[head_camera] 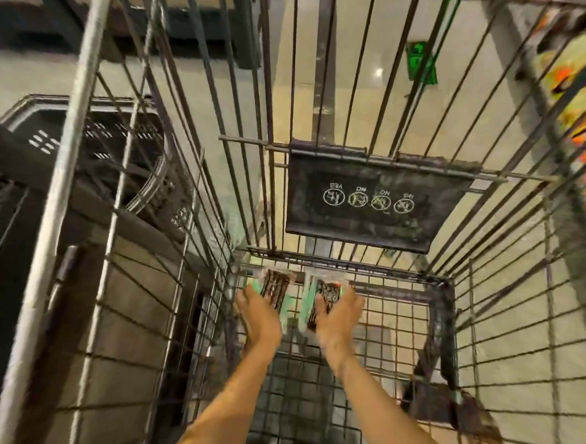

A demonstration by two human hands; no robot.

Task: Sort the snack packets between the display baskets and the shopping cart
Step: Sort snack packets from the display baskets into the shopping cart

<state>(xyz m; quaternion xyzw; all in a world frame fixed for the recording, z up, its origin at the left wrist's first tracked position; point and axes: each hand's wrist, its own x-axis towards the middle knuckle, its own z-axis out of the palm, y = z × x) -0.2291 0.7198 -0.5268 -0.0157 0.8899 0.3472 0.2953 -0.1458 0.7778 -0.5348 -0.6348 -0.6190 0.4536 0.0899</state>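
**Left grip.** The left hand (260,314) reached low into the cart, fingers stretched forward over the near end of the left packet (275,287). Blur prevented us from telling whether it pinched the packet or only lay on it.

**Right grip.** The right hand (339,319) was alongside and level with the other, fingers against the right packet (328,294). We could not read its hold either.

**Relation.** Each packet lay straight ahead of its own hand, with its long axis running away from the person, roughly in line with the forearm. The two sat side by side with a narrow gap between them. We judged neither hand the nearer, so no cross-reach was called for.

**Location.** Both packets were at the far end of the wire floor of the shopping cart (448,300), below the black seat flap (371,206).

**Surroundings.** A grey plastic basket (94,134) stood beyond the left wall. A display basket (584,88) of bright packets stood at the upper right, outside the cart.
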